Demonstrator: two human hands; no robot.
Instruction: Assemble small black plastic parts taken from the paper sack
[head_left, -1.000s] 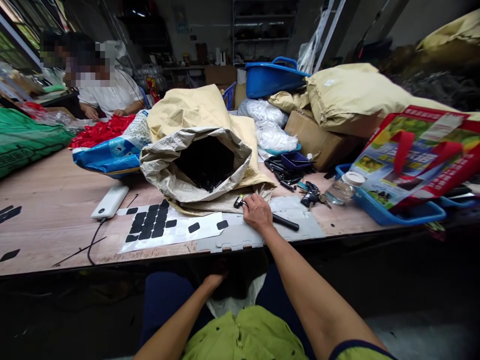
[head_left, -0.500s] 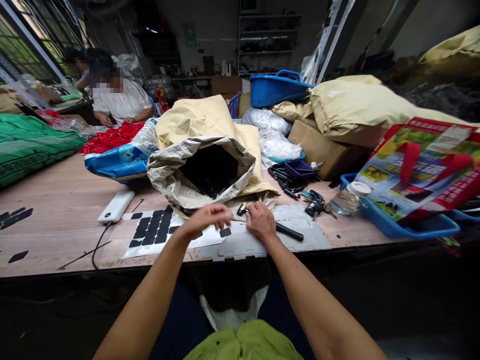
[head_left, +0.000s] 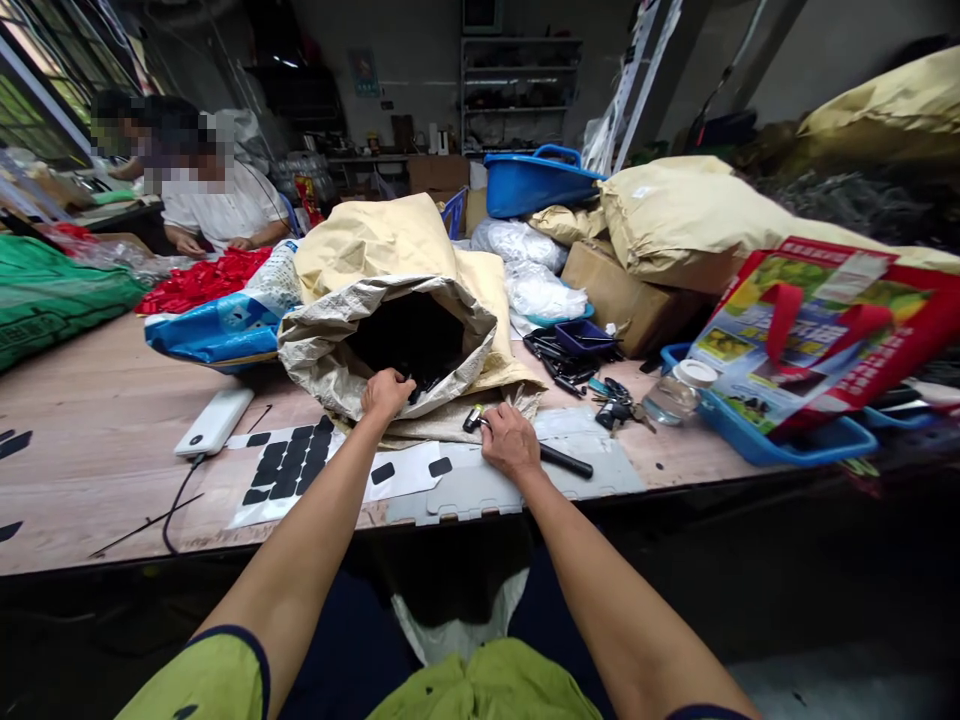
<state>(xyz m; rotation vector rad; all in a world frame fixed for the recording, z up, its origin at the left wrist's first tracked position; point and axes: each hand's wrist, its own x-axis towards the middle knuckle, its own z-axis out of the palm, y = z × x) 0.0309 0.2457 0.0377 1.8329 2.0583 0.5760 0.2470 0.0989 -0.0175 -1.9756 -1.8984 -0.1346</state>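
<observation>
The two hands are well apart. The left hand point(head_left: 386, 395) is at the lower lip of the open sack point(head_left: 319, 355), its fingers bent together by the dark opening; a small dark piece seems to lie at the fingertips, though I cannot tell whether it is pinched. The right hand point(head_left: 511, 440) is closed over the shaft of a hammer-like tool point(head_left: 568, 461), which lies across the bench point(head_left: 82, 430) with its head point(head_left: 473, 418) to the left and its black handle sticking out to the right.

Black pieces point(head_left: 426, 382) show just inside the sack's mouth. Reaching in low, along the folded lip, seems the neat way — lifting one piece by its end should avoid dragging others out. The right hand does best to keep the tool flat and quiet meanwhile, its head clear of the left wrist.

Under the right hand is a grey sheet point(head_left: 465, 500); beside it, a white sheet point(head_left: 409, 477) carries black pads point(head_left: 283, 465), which the left forearm partly covers — better not to brush them. Farther right are keys point(head_left: 615, 408), a clear jar point(head_left: 675, 398) and a blue tray point(head_left: 795, 448). Across the bench, a person in white sleeves point(head_left: 259, 205) sits behind red pieces point(head_left: 199, 285).
</observation>
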